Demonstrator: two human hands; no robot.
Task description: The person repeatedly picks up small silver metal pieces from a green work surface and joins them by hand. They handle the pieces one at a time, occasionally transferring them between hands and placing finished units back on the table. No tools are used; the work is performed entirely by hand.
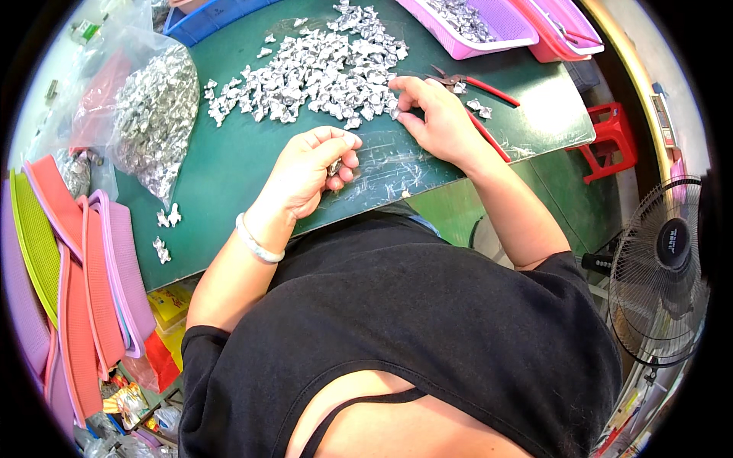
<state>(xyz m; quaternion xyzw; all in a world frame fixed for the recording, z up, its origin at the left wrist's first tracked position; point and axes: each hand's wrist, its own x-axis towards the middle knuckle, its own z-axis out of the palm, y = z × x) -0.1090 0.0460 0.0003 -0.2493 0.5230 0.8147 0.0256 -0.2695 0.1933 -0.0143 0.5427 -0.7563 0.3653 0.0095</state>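
A spread heap of small silvery metal castings (313, 69) lies on the green tabletop (229, 168). My left hand (317, 168) is closed near the table's front edge, its fingers curled round a small metal casting (334, 167) that shows partly between them. At the right edge of the heap is my right hand (431, 114), thumb and forefinger bent close to the castings there. Whether a piece sits between those fingertips is hard to make out. Red-handled cutting pliers (489, 90) lie just beyond my right hand, with a few loose castings (479, 108) beside them.
A clear bag full of castings (156, 114) rests at the left. Stacked plastic baskets (92, 275) stand at the near left. Pink basket (458, 47) and red basket (546, 49) sit at the far right, a blue crate (217, 19) at the back. A fan (660, 267) and red stool (611, 141) are rightward.
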